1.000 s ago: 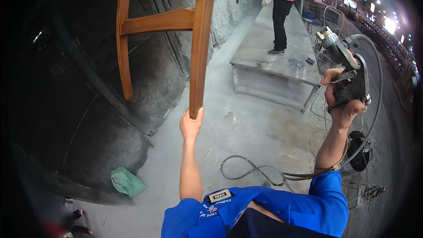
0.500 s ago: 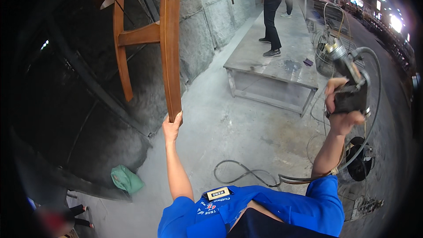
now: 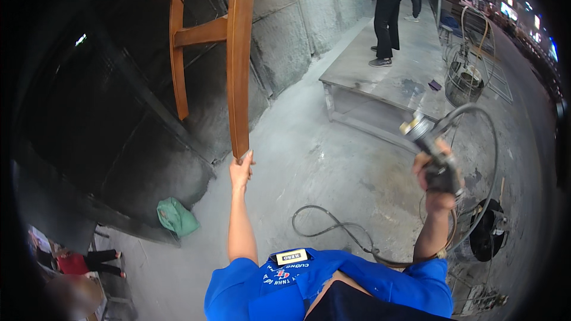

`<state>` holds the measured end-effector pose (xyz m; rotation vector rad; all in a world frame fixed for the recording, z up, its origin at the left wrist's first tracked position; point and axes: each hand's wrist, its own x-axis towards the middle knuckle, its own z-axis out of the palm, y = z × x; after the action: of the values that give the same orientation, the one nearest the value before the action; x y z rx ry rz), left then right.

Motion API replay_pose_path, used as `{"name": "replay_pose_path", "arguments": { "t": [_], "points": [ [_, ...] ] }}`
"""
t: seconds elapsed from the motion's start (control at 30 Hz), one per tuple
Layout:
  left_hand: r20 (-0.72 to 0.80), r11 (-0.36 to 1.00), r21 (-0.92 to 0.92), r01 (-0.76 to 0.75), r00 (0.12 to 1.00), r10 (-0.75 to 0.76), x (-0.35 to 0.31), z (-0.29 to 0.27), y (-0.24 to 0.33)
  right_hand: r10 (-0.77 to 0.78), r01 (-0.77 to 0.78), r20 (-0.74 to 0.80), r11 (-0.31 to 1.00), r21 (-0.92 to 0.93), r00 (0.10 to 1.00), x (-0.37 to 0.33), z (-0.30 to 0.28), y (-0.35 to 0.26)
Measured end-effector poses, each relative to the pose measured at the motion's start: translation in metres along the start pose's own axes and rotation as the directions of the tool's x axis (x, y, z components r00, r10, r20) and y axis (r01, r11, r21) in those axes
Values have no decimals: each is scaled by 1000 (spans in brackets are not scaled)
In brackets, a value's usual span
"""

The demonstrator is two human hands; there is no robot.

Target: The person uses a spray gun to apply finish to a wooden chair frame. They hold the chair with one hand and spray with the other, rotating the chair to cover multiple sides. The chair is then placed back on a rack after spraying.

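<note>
My left hand [image 3: 241, 170] is closed round the lower end of a brown wooden chair leg [image 3: 239, 77]. The rest of the chair rises above it, held up in the air; a crossbar [image 3: 202, 33] joins this leg to a second leg [image 3: 179, 53], and the upper part runs out of the picture. On the right my right hand [image 3: 437, 172] grips a metal spray gun [image 3: 427, 135] with a dark body, slightly smeared by motion. Its brassy nozzle end points up and left toward the chair, well apart from the wood. A dark hose [image 3: 495, 148] loops from the gun down past my right forearm.
A low grey platform [image 3: 357, 74] stands ahead, with a person in a pink top [image 3: 386, 18] on it and another person behind. Dark sheeting and a grey wall [image 3: 285, 30] line the left. A green sack [image 3: 176, 217], coiled hose [image 3: 333, 221] and black bucket [image 3: 489, 232] lie about the floor.
My right hand has brought the spray gun left and lower, nearer the chair. My left hand still holds the chair leg. The whole view has shifted somewhat.
</note>
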<state>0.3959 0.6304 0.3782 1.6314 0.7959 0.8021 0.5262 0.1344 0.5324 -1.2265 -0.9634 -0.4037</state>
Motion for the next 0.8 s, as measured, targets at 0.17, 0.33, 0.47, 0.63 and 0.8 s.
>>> {"name": "replay_pose_path", "arguments": {
  "t": [0.17, 0.33, 0.47, 0.63, 0.8],
  "points": [
    [119, 898, 96, 429, 891, -438, -81, -6, -139, -94, 132, 417, 989, -61, 904, -33, 12, 26],
    [320, 615, 659, 434, 578, -751, -193, -17, -261, 113, -159, 357, 982, 101, 927, -72, 41, 28],
    [346, 523, 565, 638, 392, -852, -272, -30, -305, 240, -283, 449, 959, 29, 860, -106, 51, 11],
    [349, 592, 449, 669, 479, -805, -337, -55, -315, 414, -416, 614, 897, -150, 672, -168, 73, -15],
    [209, 681, 185, 709, 648, -732, -391, -117, -313, 593, -427, 567, 805, -411, 572, -240, 134, -20]
  ]
}}
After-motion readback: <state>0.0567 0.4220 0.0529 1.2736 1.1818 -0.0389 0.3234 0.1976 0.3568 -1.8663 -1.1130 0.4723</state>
